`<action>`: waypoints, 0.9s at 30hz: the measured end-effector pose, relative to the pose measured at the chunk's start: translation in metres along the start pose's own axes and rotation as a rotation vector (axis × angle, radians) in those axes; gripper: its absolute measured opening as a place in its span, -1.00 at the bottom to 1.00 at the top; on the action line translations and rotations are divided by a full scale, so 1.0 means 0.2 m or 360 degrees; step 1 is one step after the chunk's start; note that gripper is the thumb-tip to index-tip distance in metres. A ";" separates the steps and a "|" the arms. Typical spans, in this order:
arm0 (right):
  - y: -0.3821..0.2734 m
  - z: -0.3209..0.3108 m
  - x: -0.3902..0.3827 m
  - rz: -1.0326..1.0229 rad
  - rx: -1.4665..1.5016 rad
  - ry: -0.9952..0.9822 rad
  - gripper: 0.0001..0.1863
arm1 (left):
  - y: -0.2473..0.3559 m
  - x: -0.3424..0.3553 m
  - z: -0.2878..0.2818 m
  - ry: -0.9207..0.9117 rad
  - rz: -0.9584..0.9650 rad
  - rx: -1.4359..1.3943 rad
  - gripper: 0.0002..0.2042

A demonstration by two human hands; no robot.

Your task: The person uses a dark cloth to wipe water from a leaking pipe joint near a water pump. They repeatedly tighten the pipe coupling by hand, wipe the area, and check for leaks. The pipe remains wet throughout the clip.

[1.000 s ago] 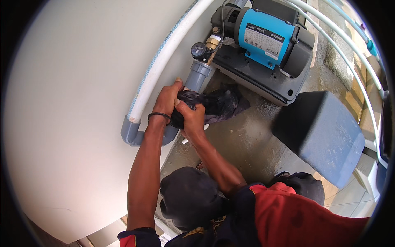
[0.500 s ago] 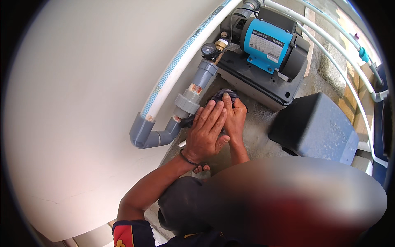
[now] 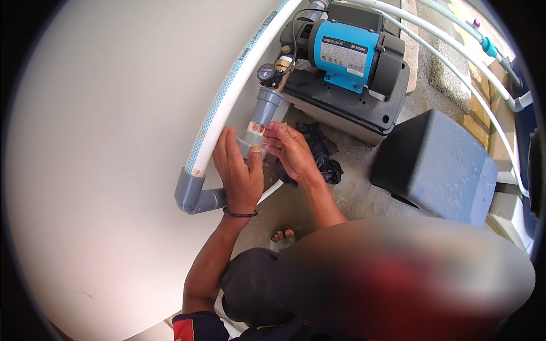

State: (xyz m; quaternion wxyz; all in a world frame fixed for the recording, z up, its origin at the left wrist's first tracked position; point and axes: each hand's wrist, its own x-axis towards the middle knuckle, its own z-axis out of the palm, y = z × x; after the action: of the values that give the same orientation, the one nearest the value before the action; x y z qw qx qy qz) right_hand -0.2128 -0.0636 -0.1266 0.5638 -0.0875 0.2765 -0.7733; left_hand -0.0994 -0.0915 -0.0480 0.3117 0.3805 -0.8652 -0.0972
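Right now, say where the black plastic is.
In the head view, the black plastic lies right of centre, on the floor beside the right hand, near the pump.

Left hand (image 3: 243, 179), dark wristband (image 3: 240, 214) below it, straddled grey pipe union (image 3: 248, 141), thumb on its near face; right hand (image 3: 296, 152), fingers parted, hovered at union's right side, contact unclear. Crumpled black plastic (image 3: 322, 146) lay on concrete floor (image 3: 357, 184) just beyond right hand. Blue-cased pump (image 3: 346, 48) sat on black base (image 3: 338, 103); grey cover (image 3: 446, 165) rested near base. White hose (image 3: 220, 105) curved past, running into grey elbow (image 3: 189, 192).
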 end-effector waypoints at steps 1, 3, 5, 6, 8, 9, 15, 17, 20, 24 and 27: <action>0.08 0.02 0.04 0.0227 0.0454 -0.0278 -0.16 | 0.00 0.03 0.01 -0.0063 -0.0030 0.0118 -0.50; 0.23 0.05 0.10 0.0223 0.0854 -0.0641 -0.07 | 0.00 0.07 0.03 -0.0244 -0.0212 0.0342 -0.51; 0.35 0.06 0.18 0.0385 0.1092 -0.0508 -0.04 | 0.02 0.10 0.05 -0.0253 -0.0149 0.0645 -0.53; 0.39 0.07 0.23 0.0431 0.1184 -0.0521 -0.06 | 0.03 0.11 0.05 -0.0301 -0.0174 0.0760 -0.53; 0.43 0.08 0.32 0.0435 0.1363 -0.0617 -0.07 | 0.07 0.16 0.05 -0.0228 -0.0106 0.0882 -0.55; 0.44 0.09 0.35 0.0462 0.1518 -0.0833 -0.08 | 0.09 0.18 0.06 -0.0374 -0.0250 0.0930 -0.54; 0.38 0.17 0.33 0.0685 0.1453 -0.0686 -0.22 | 0.20 0.36 0.09 -0.0767 -0.0816 0.0955 -0.40; 0.35 0.17 0.29 0.0852 0.1314 -0.0457 -0.31 | 0.20 0.38 0.10 -0.0827 -0.0868 0.1175 -0.36; 0.32 0.16 0.27 0.0789 0.1303 -0.0491 -0.46 | 0.17 0.33 0.12 -0.0691 -0.0611 0.1326 -0.32; 0.31 0.17 0.27 0.0876 0.1315 -0.0551 -0.58 | 0.11 0.33 0.13 -0.0670 -0.0481 0.1310 -0.24; 0.32 0.17 0.28 0.0923 0.1306 -0.0456 -0.63 | 0.07 0.36 0.14 -0.0685 -0.0708 0.1173 -0.20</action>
State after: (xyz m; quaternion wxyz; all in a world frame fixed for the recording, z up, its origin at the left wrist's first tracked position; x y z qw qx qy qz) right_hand -0.1652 -0.1401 -0.1420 0.7748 0.1158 -0.1163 -0.6105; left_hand -0.1621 -0.1352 -0.0303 -0.0584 0.6127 -0.7846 0.0751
